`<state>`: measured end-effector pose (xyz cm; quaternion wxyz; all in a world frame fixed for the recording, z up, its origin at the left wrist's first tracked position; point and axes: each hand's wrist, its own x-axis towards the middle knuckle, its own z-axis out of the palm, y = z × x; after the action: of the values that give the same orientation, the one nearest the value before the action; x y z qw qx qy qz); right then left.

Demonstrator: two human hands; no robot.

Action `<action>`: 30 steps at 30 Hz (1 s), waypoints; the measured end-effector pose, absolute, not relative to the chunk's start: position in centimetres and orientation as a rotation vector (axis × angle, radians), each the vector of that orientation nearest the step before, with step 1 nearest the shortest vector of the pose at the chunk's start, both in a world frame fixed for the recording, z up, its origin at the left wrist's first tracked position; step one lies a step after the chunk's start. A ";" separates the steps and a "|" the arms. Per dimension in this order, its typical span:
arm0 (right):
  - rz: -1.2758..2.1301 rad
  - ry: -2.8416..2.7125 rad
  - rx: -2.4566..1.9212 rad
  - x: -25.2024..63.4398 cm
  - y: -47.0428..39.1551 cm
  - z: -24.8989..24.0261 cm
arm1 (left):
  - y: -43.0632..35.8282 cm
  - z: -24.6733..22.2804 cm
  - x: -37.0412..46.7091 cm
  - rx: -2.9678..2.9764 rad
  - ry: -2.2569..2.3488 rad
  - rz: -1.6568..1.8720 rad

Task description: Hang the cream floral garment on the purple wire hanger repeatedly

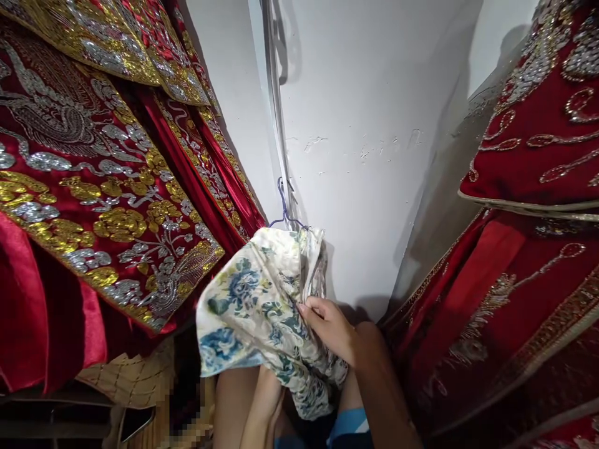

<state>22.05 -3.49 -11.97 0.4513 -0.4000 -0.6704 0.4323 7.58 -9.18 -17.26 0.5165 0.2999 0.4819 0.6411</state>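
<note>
A white garment [276, 299] with blue, green and yellow flowers hangs in front of me on a thin dark-blue hanger [284, 212]. My right hand [322, 315] is closed in a pinch on the edge of an opening down its front, thumb and fingers pressed together. My left hand goes up beneath the garment's lower left part. Only the wrist [269, 390] shows there, and the cloth hides the fingers. The lower part of the garment falls in bunched folds between my legs. Its exact kind, blouse or dress, I cannot tell.
To the left hangs a red costume [116, 187] with heavy gold and silver embroidery. Another red embroidered costume [515, 262] hangs close on the right. A pale wall [365, 93] with a narrow upright pole [276, 93] stands ahead. Woven items [131, 377] lie low at left.
</note>
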 end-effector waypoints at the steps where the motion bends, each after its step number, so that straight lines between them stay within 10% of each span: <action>1: 1.079 -1.673 -0.973 21.9 -3.2 -12.5 | -9.2 -17.3 7.7 0.706 1.154 1.536; 16: 1.177 -1.365 -1.026 22.3 -5.4 -12.7 | -7.6 -18.9 5.9 0.547 1.170 1.551; 23: 1.246 -1.282 -0.978 21.6 -6.4 -13.4 | -8.6 -17.6 7.6 0.900 1.522 2.329; 30: 1.172 -1.452 -0.936 20.9 -7.2 -12.0 | -8.1 -17.2 10.1 1.485 1.419 1.704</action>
<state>20.85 -7.17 -12.02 0.5031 -0.3874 -0.6011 0.4853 10.14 -8.08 -17.24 0.2341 0.5408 0.5170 0.6208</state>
